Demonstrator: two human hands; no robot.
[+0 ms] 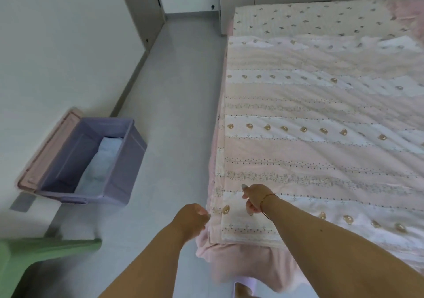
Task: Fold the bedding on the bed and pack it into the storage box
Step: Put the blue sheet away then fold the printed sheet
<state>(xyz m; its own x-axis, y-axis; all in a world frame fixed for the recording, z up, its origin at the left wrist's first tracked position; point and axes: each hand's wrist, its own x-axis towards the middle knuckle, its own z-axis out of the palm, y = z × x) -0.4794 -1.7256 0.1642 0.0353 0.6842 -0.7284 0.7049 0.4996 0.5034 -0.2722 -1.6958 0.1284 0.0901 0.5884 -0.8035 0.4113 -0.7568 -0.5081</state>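
The room is bright with soft, even light and only faint shadows. The picture looks a bit blurry, and straight lines bend near the picture's sides.

1. We've got a quilt [321, 137] in pale pink and white stripes, with little tan bear faces along the white bands and tiny dots and sprigs on the pink ones.
2. The sheet [309, 20] under it is cream with small dark butterfly-ish prints.
3. Storage box [128, 160] is lavender, its lid [48, 151] dusty pink, something light blue [103, 160] inside.
4. Floor [172, 114] is pale grey; there's a green thing [46, 252] at our lower left.
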